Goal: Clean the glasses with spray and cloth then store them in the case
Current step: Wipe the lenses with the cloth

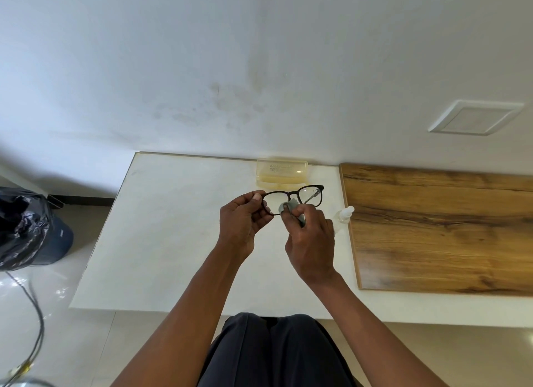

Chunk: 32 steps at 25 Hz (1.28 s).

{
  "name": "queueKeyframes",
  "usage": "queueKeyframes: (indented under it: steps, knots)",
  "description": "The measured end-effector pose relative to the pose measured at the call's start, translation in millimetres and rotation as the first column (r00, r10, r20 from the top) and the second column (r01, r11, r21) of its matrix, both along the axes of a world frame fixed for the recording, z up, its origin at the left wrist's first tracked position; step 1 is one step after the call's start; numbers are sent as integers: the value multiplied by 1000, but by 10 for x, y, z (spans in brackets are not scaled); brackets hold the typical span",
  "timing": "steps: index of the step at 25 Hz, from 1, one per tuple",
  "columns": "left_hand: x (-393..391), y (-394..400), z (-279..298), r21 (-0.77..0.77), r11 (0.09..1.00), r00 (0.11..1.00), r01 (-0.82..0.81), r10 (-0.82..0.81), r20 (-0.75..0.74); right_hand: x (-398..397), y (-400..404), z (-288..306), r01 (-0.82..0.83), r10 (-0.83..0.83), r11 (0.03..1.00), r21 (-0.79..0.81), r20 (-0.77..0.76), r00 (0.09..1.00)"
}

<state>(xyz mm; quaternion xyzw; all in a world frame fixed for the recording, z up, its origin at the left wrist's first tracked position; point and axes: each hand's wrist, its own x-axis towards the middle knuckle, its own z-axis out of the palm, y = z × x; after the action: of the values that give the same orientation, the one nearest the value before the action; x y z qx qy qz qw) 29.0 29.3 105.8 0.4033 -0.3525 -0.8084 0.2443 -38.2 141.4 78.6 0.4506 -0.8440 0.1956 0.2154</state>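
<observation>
Dark-framed glasses [310,195] are held above the white table [161,228], lenses facing me. My left hand [243,222] pinches the left end of the frame. My right hand [310,242] holds a grey cloth [291,207] pressed against the lower inner part of the left lens, near the bridge. A pale yellow translucent case [282,171] stands open at the table's back edge against the wall, just beyond the glasses. A small white spray bottle [344,213] stands to the right of my right hand, partly hidden by it.
A wood-grain board [447,228] covers the table's right part, beside the bottle. On the floor at left sits a bin with a black bag [26,228], and cables [34,314] trail nearby. My dark-trousered knees [274,352] are under the front edge.
</observation>
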Motion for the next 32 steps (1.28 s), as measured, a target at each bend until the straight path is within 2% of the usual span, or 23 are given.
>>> queueKeyframes:
  steps: [6,12,16,21,26,32]
  knots:
    - [-1,30,6,4,1000,1000,28,-28,-3,-73,-170,86,41,-38,997,-64,53,998]
    - [29,28,38,21,1000,1000,10,-10,-24,106,-250,24,-53,52,996,-69,-13,999]
    - [39,-9,14,13,1000,1000,5,-5,2,123,-107,-52,-88,88,996,-5,-39,995]
    - [62,-23,3,-4,999,999,44,-43,18,-40,41,-67,-38,38,999,-12,-49,998]
    - [59,8,0,-3,998,997,69,-68,18,-67,-146,62,13,-14,998,-56,-14,1000]
    - [68,-17,14,4,1000,999,31,-31,23,174,-134,-8,-120,120,993,-2,-1,993]
